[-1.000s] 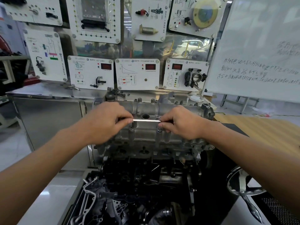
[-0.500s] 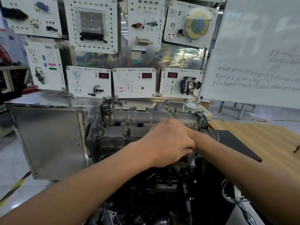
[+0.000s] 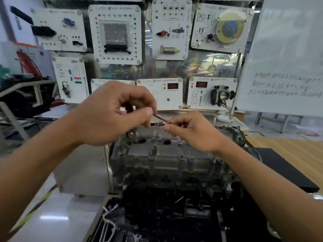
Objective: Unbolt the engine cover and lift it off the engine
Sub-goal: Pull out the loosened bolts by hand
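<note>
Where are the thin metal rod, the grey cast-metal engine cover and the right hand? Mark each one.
thin metal rod [image 3: 161,118], head view, its bare middle stretch.
grey cast-metal engine cover [image 3: 174,159], head view, its near front wall.
right hand [image 3: 194,132], head view, the back of the hand.

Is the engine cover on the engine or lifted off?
On. The engine cover sits flat on the engine, with bolts in its edge.

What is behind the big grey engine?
A steel bench with white test panels standing on it. The left hand and right hand hide parts of them.
</note>
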